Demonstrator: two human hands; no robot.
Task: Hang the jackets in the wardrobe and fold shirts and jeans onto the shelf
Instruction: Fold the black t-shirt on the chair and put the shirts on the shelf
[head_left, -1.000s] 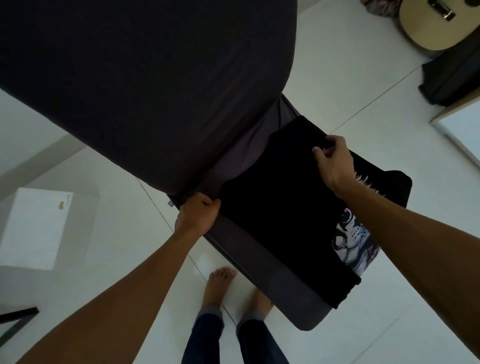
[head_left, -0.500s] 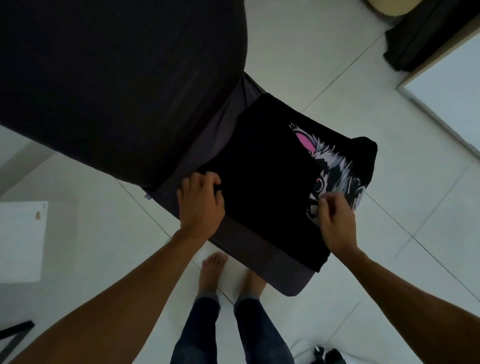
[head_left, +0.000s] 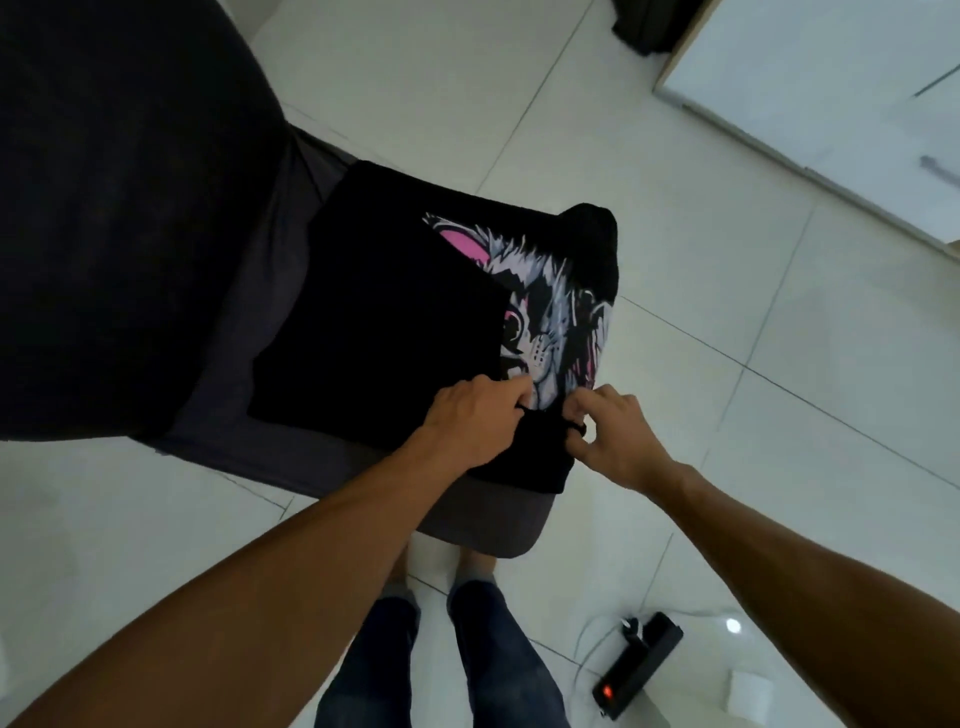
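- A black T-shirt (head_left: 384, 322) w/ a pink-and-white animal print is laid, partly folded, on a dark grey cushioned seat (head_left: 483, 519), directly ahead of both hands.
- The shirt's near edge is pinched by the left hand (head_left: 470, 423); fingers are curled round the fabric, just left of the print.
- The same edge is gripped by the right hand (head_left: 613, 441), fingers curled on a small bunch of cloth at the shirt's near right corner.
- Hands are held close together, nearly touching, w/ a strip of black fabric stretched between them.
- A large dark fabric mass (head_left: 119, 218) is seen up and to the left of the left hand, overlapping the seat's far side.
- Below the hands, legs in blue jeans (head_left: 498, 660) are seen above white floor tiles (head_left: 779, 364).
- A black power strip (head_left: 636, 665) w/ a red light is lying on the floor below the right forearm.
- A white cabinet front (head_left: 831, 88) is seen far up-right of the right hand.
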